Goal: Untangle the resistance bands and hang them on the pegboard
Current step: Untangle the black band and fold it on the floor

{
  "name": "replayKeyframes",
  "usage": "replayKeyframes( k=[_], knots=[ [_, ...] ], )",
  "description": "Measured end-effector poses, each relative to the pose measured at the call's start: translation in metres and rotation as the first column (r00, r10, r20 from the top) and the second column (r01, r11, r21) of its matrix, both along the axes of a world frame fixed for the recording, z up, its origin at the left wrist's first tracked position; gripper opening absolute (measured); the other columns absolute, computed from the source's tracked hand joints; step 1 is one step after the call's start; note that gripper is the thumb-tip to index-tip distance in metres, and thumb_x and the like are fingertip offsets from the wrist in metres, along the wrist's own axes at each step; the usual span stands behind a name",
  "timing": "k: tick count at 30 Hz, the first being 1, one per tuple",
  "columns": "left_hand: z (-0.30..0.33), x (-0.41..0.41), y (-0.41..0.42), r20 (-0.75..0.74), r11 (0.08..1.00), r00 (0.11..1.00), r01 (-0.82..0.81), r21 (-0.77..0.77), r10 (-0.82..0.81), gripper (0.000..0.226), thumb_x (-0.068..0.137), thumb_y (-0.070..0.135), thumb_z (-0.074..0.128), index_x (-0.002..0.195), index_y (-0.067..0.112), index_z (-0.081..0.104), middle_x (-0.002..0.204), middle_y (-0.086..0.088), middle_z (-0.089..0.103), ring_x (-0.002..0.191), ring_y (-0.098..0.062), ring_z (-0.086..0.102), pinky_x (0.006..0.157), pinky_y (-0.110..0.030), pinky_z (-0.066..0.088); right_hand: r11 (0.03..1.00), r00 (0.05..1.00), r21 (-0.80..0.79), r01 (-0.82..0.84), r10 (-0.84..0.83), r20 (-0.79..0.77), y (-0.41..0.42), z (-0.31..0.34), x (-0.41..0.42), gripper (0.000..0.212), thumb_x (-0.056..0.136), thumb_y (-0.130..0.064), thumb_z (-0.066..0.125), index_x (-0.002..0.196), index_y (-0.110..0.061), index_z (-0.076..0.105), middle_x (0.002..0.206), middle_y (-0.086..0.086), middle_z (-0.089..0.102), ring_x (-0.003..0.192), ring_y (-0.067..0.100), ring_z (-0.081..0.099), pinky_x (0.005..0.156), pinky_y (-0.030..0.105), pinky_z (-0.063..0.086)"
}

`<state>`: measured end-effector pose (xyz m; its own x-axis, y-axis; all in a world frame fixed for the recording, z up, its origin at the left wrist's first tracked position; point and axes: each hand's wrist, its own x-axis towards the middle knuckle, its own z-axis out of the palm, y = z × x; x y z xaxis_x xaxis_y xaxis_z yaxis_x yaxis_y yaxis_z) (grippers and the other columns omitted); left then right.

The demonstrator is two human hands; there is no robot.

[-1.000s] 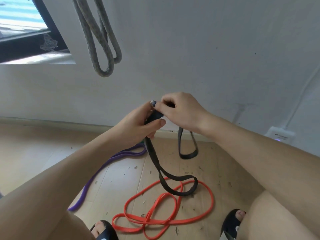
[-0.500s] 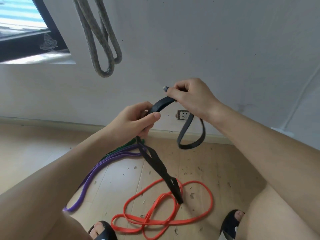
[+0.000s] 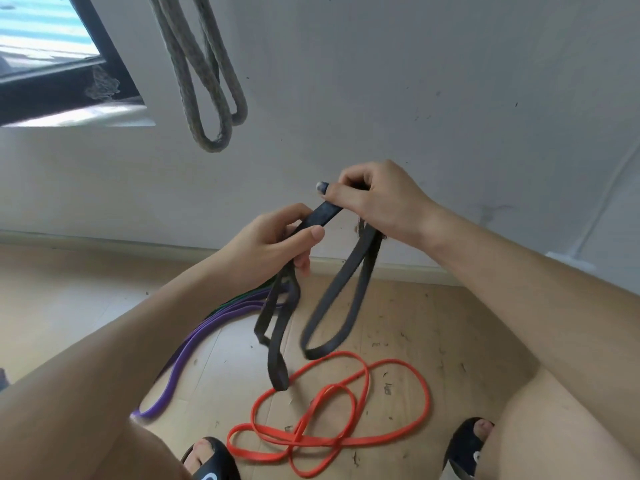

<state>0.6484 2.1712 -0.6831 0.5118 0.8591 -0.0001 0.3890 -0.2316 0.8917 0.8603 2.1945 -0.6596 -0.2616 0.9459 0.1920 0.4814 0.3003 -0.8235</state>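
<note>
Fingers (image 3: 313,233) of the left hand (image 3: 266,244) curl around a black resistance band (image 3: 320,218) at the centre of the frame, thumb pressed on its flat face, while the right hand (image 3: 377,199), just above and to the right, pinches the same band between thumb and curled fingers. Between the two grips runs a short taut stretch; below each hand the band drops in long loops, those under the left hand crossing one another and seemingly still twisted, the one under the right hand hanging open, slightly blurred.

On the wooden floor (image 3: 398,306) in the lower centre, an orange band (image 3: 346,441) lies in overlapping coils, untouched and apparently still tangled on itself. To the left, a purple band (image 3: 180,358) trails toward the lower left, with a strip of green band (image 3: 239,301) just visible beside it behind the left wrist.

At the top centre, a grey braided rope (image 3: 207,109) hangs in loops against the white wall (image 3: 450,81); what it hangs from lies beyond the frame, and no pegboard is in view.

By this evidence the job is at an early stage: one band is being worked loose in the hands, three wait on the floor, and none of the coloured bands is seen hung.
</note>
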Motion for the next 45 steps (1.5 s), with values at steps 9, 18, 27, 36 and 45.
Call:
replayKeyframes(
  k=[9,18,27,36,45],
  knots=[
    [-0.003,-0.001,-0.001,-0.148,0.995,0.988,-0.031,0.094,0.045,0.021,0.105,0.028,0.056,0.087,0.017,0.056,0.058,0.007,0.05,0.051,-0.015,0.042,0.056,-0.035,0.04,0.994,0.99,-0.069,-0.089,0.097,0.106,-0.005,-0.007,-0.005,0.051,0.101,-0.05,0.054,0.073,-0.009,0.063,0.065,0.01,0.058,0.06,0.013,0.048,0.066,0.036,0.042],
    [-0.003,-0.003,-0.003,-0.151,1.0,0.989,0.006,0.023,-0.003,0.045,0.111,0.037,0.037,0.088,0.007,0.062,0.074,-0.004,0.069,0.072,-0.022,0.065,0.08,-0.041,0.052,0.998,0.999,-0.053,-0.035,0.037,0.039,-0.001,-0.001,-0.005,0.042,0.094,-0.037,0.07,0.066,-0.009,0.057,0.059,-0.003,0.042,0.057,0.012,0.039,0.06,0.029,0.033],
    [-0.005,0.004,-0.005,-0.13,0.997,0.989,-0.072,-0.032,0.067,0.043,0.112,0.03,0.035,0.094,0.001,0.06,0.071,-0.003,0.051,0.066,-0.018,0.043,0.07,-0.037,0.036,0.98,0.986,-0.175,-0.09,0.112,0.124,0.001,-0.005,0.005,0.049,0.104,-0.042,0.053,0.064,-0.014,0.054,0.053,-0.005,0.049,0.05,0.009,0.045,0.061,0.028,0.038],
    [-0.012,-0.01,0.003,-0.086,0.98,0.994,-0.076,-0.182,0.061,0.055,0.11,0.046,0.034,0.085,0.008,0.065,0.071,-0.006,0.063,0.067,-0.022,0.059,0.079,-0.043,0.048,0.993,0.982,-0.063,-0.095,0.104,0.157,0.0,-0.003,-0.006,0.055,0.103,-0.045,0.054,0.056,-0.018,0.046,0.055,0.002,0.039,0.05,0.015,0.035,0.055,0.03,0.029],
    [-0.013,-0.001,0.0,-0.061,0.988,0.993,-0.109,-0.106,0.103,0.046,0.111,0.041,0.032,0.081,0.017,0.057,0.062,0.009,0.046,0.06,-0.011,0.038,0.068,-0.033,0.032,0.959,0.987,-0.274,-0.071,0.106,0.117,0.001,-0.013,-0.002,0.059,0.107,-0.05,0.039,0.079,-0.007,0.069,0.06,0.003,0.063,0.053,0.014,0.055,0.062,0.03,0.044]
  ],
)
